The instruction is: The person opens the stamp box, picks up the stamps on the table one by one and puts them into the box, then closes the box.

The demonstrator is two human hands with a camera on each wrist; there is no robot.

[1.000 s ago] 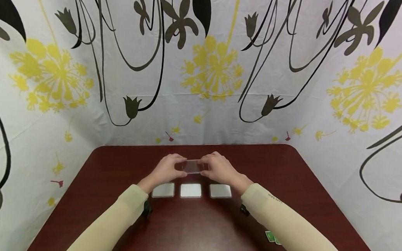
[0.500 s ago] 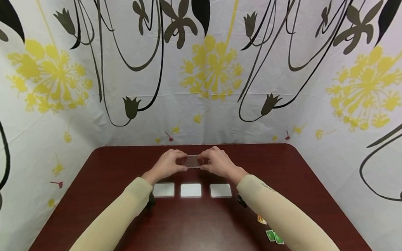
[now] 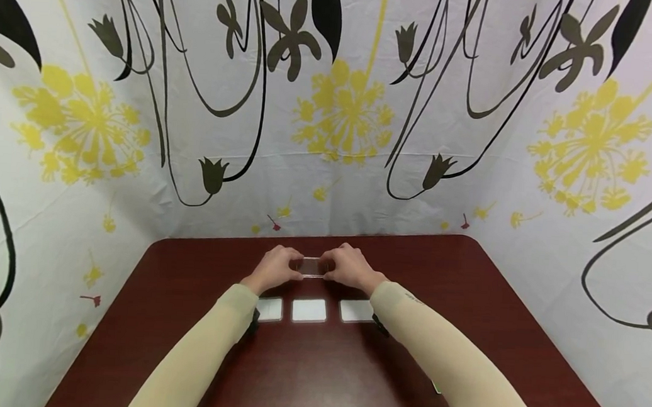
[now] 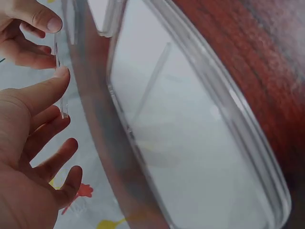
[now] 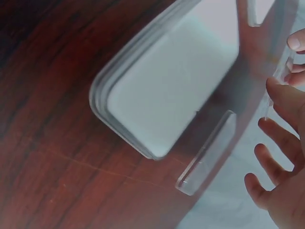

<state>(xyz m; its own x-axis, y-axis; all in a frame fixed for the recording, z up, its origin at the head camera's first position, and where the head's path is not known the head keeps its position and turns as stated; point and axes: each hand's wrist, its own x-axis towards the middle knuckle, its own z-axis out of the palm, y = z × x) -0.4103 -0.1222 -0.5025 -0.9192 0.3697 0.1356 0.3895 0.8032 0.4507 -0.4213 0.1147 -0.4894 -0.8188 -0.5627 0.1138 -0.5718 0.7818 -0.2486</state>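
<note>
Between both hands, a thin clear plastic plate (image 3: 312, 267), perhaps a lid, is held beyond a row of cases. My left hand (image 3: 275, 269) pinches its left end, and my right hand (image 3: 348, 268) pinches the right end. The wrist views show the plate (image 4: 65, 109) edge-on between thumbs and fingertips, the other fingers spread. Three flat rectangular cases with clear rims and white faces lie nearer me: a left case (image 3: 270, 309), a middle case (image 3: 309, 311) and a right case (image 3: 355, 311). My forearms partly cover the outer two.
The dark red wooden table (image 3: 302, 378) has a patterned cloth (image 3: 338, 192) hanging behind and at its sides. A sliver of a green card (image 3: 436, 388) shows beside the right sleeve. Near the right case lies a narrow clear piece (image 5: 207, 155).
The plate shifted away from me, then slightly back, still between both hands. My forearms have moved inward, covering more of the outer cases. The right sleeve now hides most of the small cards.
</note>
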